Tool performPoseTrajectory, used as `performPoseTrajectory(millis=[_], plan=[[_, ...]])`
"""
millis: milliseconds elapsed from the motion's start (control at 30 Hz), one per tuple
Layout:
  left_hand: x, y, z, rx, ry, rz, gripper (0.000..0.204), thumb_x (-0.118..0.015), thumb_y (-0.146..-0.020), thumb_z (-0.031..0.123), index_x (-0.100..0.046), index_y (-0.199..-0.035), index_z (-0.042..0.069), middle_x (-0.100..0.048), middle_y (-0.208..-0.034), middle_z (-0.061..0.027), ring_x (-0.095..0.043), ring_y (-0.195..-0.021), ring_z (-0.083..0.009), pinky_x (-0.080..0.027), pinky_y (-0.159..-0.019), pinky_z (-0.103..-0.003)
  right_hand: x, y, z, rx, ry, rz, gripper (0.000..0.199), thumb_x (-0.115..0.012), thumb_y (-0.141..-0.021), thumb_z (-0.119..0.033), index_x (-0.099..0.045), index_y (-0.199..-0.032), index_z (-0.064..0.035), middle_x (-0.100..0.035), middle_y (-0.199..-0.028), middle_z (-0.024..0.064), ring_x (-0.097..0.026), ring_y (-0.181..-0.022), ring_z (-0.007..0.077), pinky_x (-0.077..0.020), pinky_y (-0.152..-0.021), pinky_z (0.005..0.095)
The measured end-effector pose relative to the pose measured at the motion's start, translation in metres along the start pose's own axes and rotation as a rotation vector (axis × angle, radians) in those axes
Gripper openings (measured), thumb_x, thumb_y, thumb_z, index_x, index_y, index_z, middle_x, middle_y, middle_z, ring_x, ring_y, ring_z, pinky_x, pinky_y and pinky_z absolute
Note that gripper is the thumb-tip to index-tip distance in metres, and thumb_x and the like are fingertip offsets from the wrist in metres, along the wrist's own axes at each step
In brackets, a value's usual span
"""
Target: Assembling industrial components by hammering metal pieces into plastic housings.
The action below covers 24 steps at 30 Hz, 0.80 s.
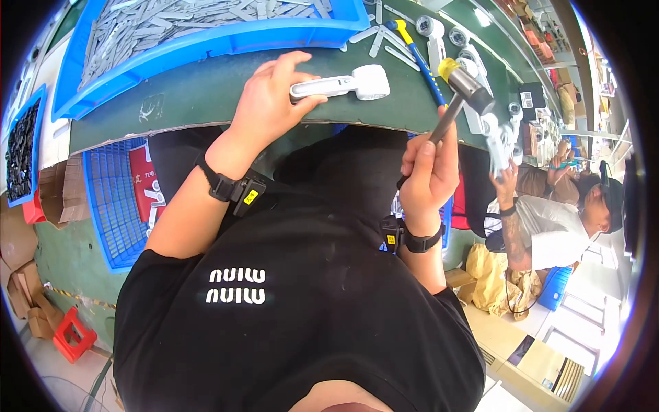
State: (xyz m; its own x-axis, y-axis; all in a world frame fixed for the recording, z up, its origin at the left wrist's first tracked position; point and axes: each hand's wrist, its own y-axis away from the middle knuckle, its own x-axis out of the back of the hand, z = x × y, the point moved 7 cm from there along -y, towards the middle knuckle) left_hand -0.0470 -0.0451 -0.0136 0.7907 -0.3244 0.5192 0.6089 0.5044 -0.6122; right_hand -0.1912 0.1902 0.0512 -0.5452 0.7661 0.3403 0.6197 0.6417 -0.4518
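My left hand is closed around the handle end of a white handheld fan, thumb below and fingers above. The fan lies level over the green workbench, its round head pointing right. To the right, my right hand grips a mallet by its dark handle. The mallet is raised, its dark metal head tilted and its yellow face toward the upper left. The lower part of its handle is hidden in my fist. The mallet and the fan are apart.
A blue tray of grey strips fills the far left. Beyond the mallet lie a blue-and-yellow-handled tool, loose grey strips and several white fans. A co-worker sits at the right. A blue crate stands below the bench's left side.
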Motion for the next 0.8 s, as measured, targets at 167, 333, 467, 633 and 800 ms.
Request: performPoseTrajectory(millis=[167, 333, 467, 633, 800], plan=[[0.001, -0.005, 0.004, 0.022, 0.002, -0.001, 0.035, -0.096, -0.087, 0.022, -0.077, -0.110, 0.003, -0.086, -0.107, -0.0087, -0.075, -0.099, -0.0347, -0.058, -0.093, -0.045, -0.015, 0.003, 0.020, 0.121, 0.262, -0.091, 0.048, -0.056, -0.115, -0.012, -0.057, -0.160, 0.0030, -0.066, -0.078, 0.0041, -0.062, -0.068, 0.0107, -0.0520, -0.065, 0.0279], [-0.001, -0.003, 0.004, -0.046, 0.002, -0.036, 0.030, -0.094, -0.087, 0.025, -0.078, -0.103, 0.006, -0.074, -0.081, -0.0091, -0.067, -0.078, -0.0323, -0.054, -0.085, -0.044, -0.012, 0.011, 0.035, -0.236, 0.213, -0.144, 0.051, -0.058, -0.110, -0.004, -0.058, -0.160, -0.0014, -0.079, -0.094, 0.0237, -0.075, -0.070, 0.0302, -0.0568, -0.070, 0.0346], [0.002, -0.004, 0.005, -0.056, 0.002, -0.014, 0.026, -0.094, -0.087, 0.025, -0.081, -0.099, 0.006, -0.071, -0.076, -0.0084, -0.065, -0.074, -0.0301, -0.052, -0.082, -0.043, -0.029, -0.002, 0.018, 0.035, 0.328, -0.220, 0.049, -0.059, -0.110, -0.005, -0.061, -0.159, -0.0031, -0.068, -0.079, 0.0124, -0.063, -0.064, 0.0154, -0.0528, -0.066, 0.0318], [0.001, -0.004, 0.005, -0.073, 0.005, -0.017, 0.026, -0.094, -0.087, 0.025, -0.080, -0.098, 0.006, -0.071, -0.076, -0.0079, -0.064, -0.073, -0.0293, -0.052, -0.082, -0.043, -0.016, 0.005, 0.007, -0.141, 0.147, -0.085, 0.053, -0.060, -0.107, 0.000, -0.060, -0.160, -0.0038, -0.075, -0.090, 0.0256, -0.071, -0.067, 0.0278, -0.0551, -0.069, 0.0347], [0.002, -0.003, 0.006, -0.063, -0.020, -0.021, 0.026, -0.093, -0.087, 0.026, -0.080, -0.099, 0.007, -0.072, -0.077, -0.0079, -0.064, -0.073, -0.0291, -0.052, -0.082, -0.043, -0.032, 0.001, 0.029, -0.250, 0.343, -0.356, 0.053, -0.059, -0.109, -0.001, -0.059, -0.162, -0.0046, -0.073, -0.085, 0.0118, -0.065, -0.068, 0.0146, -0.0545, -0.071, 0.0304]])
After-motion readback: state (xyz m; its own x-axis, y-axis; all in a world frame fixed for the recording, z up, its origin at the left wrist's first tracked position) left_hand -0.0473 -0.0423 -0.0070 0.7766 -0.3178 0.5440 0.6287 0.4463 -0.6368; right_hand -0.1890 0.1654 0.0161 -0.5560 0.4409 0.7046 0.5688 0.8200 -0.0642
